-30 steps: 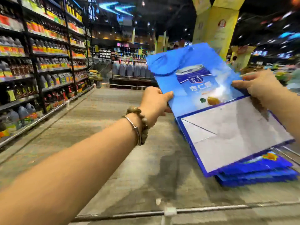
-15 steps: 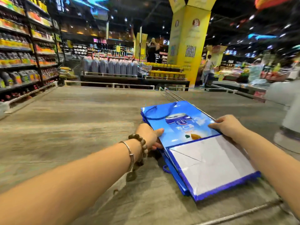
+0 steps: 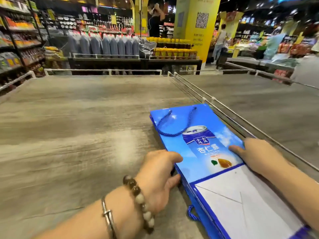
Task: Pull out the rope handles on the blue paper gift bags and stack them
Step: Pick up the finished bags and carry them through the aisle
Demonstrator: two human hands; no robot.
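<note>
Lowered bag (image 3: 198,135) lies flat, gripped between fingers (image 3: 174,156).

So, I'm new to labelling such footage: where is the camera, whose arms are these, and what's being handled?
No machine here: a person works bare-handed, filmed by one camera worn on the head, looking forward and down at their own arms. On the grey wood-look surface lies a pile of flat blue gift bags. The left hand, wearing a bead bracelet, and the right hand grip the top bag by its side edges, thumbs on top. Its rope handle lies out across the printed face. Shop shelves fill the background.
</note>
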